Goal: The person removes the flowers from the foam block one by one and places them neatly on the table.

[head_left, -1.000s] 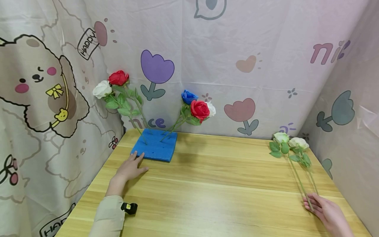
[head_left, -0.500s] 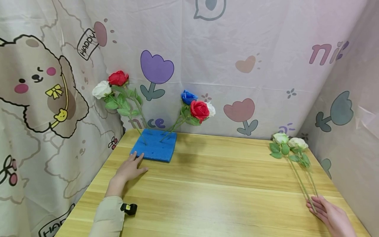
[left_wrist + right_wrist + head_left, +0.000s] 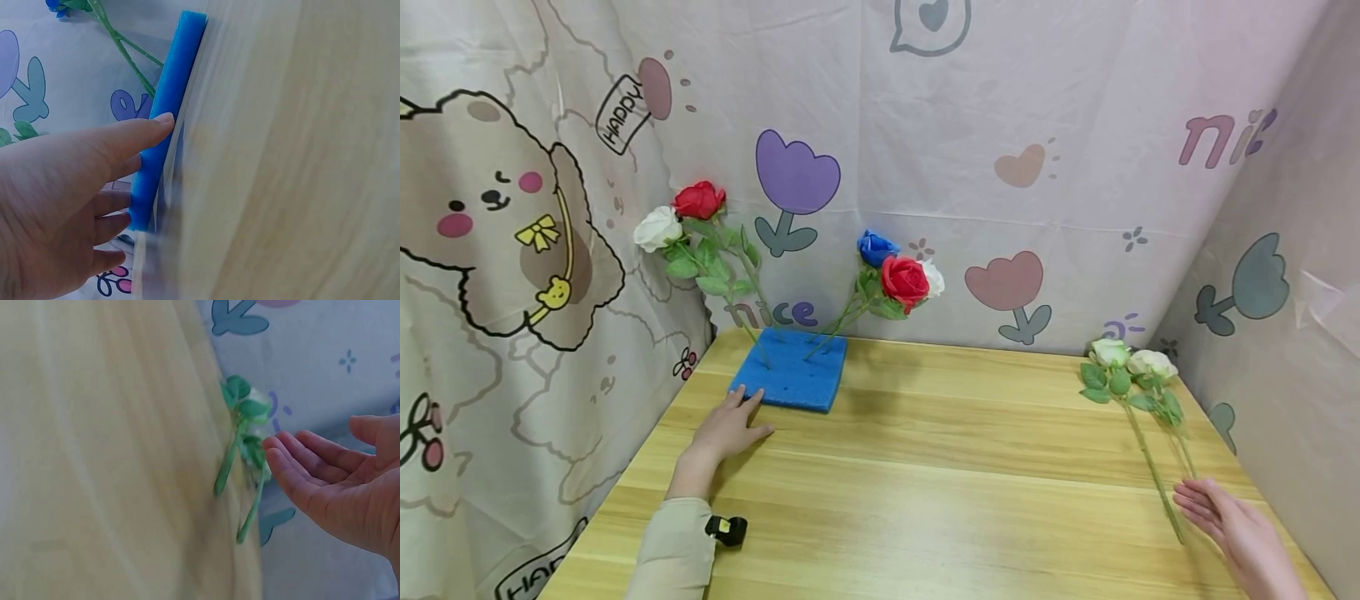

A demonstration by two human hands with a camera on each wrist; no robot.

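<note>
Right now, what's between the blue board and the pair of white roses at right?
Bare tabletop separates the blue board from those white roses; the head view shows this.

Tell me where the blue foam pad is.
In the head view, the blue foam pad lies on the left of the table, near its back edge, with roses stuck in it and the left hand at its near-left corner.

From my head, one camera faces forward and down across the pale wood-grained table (image 3: pixel 955 450). Nearer, my left-wrist view looks at the flat blue foam slab (image 3: pixel 811 385), my right-wrist view at two green-stemmed white roses (image 3: pixel 1142 402); the head view shares both.
</note>
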